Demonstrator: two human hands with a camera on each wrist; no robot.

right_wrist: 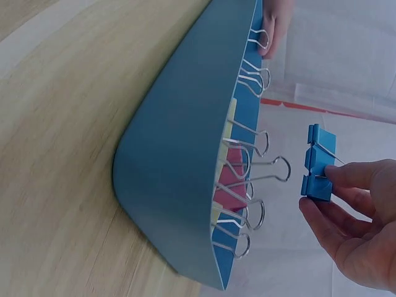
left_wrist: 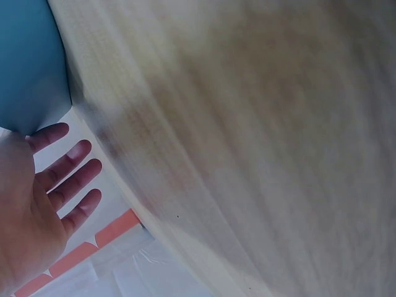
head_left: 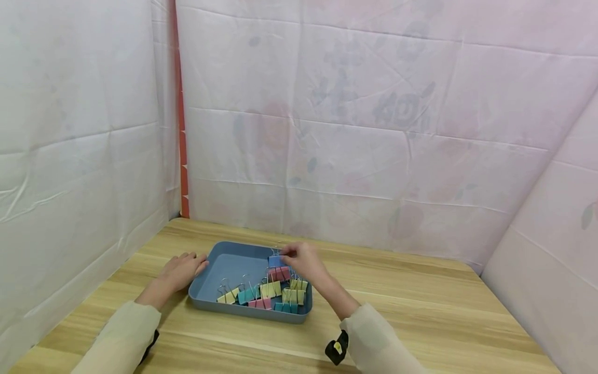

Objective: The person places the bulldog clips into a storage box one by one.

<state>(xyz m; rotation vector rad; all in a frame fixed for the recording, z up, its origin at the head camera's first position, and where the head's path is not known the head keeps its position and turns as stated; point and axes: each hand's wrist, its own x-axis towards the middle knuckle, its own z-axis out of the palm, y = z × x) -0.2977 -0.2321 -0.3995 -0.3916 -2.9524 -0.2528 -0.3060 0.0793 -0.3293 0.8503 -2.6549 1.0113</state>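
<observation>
A blue binder clip [right_wrist: 322,161] is pinched between the thumb and fingers of my right hand [head_left: 306,264], above the right back part of a shallow blue-grey tray [head_left: 233,264]. In the right wrist view, the clip is raised over the tray's rim. My left hand [head_left: 179,271] rests at the tray's left edge with fingers fairly straight; its thumb side touches the wall. Several binder clips lie at the front and right of the tray: a pink clip [head_left: 279,274], a teal clip [head_left: 248,295] and a yellow clip [head_left: 228,296] among them. Most have their wire handles sticking up.
The tray stands on a wood-grain table [head_left: 411,311]. Pale printed sheeting [head_left: 350,130] hangs behind the table and along both sides. An orange strip [head_left: 182,140] runs down the back left corner.
</observation>
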